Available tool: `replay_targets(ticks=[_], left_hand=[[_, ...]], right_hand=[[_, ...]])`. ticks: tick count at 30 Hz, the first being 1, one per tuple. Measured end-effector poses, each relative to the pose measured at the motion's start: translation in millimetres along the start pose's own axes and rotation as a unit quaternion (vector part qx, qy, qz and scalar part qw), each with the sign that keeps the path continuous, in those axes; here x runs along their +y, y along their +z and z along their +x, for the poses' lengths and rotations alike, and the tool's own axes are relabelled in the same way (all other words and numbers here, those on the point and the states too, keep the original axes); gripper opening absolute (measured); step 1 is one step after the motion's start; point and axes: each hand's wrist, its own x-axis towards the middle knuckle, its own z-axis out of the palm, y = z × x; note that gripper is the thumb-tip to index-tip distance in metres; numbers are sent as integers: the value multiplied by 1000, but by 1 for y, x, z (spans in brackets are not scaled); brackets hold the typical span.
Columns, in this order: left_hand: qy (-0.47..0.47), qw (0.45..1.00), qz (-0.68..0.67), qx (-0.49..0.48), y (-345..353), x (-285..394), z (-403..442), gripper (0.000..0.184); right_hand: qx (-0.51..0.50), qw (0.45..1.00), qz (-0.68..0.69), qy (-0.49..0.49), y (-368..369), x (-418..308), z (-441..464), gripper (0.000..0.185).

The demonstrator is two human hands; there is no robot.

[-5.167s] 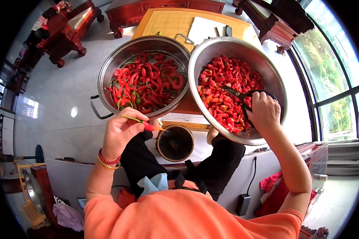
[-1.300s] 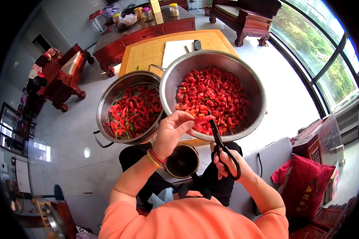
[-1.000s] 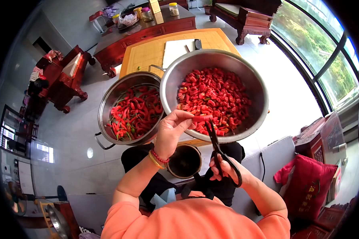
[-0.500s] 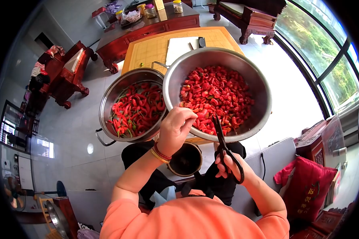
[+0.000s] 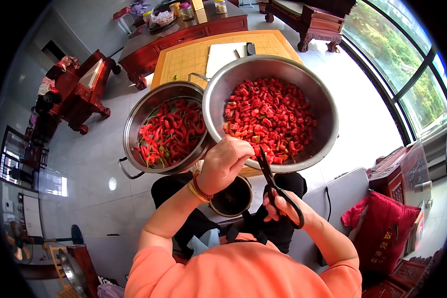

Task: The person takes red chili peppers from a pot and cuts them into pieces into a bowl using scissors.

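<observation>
My left hand (image 5: 227, 161) is closed in a pinch over the near rim of a large steel basin (image 5: 328, 124). Its fingertips grip a red chili pepper, mostly hidden by the fingers. Black scissors (image 5: 268, 174) are held in my right hand (image 5: 283, 204), fingers through the handles. Their blades point up and left, with the tips close to my left fingertips. Many cut red chili pieces (image 5: 268, 111) lie in the basin. To its left, a steel pot (image 5: 130, 131) with side handles holds whole red chilies (image 5: 169, 131) with green stems.
Under the vessels stands a wooden table (image 5: 184, 57) bearing a white board (image 5: 222, 59). A dark round container (image 5: 232, 198) sits between my knees. A grey bench (image 5: 342, 193) with a red cushion (image 5: 385, 228) is at right. Behind stands a dark red cabinet (image 5: 198, 30) with jars.
My left hand has shifted slightly right and down. The scissors' tips have moved a little left towards its fingertips, and the blades look closer together.
</observation>
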Motion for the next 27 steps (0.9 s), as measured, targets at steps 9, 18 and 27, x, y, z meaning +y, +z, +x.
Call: replay_targets(ticks=[9,18,27], left_hand=[[-11,998,49,43,6,1,1,24],[-33,994,84,60,9,1,-1,27],[-35,997,64,40,7,6,-3,28]], right_hand=[[31,996,80,20,5,1,1,41],[6,1000,10,29,9,6,0,50],[9,999,-23,32,7,4,0,47]])
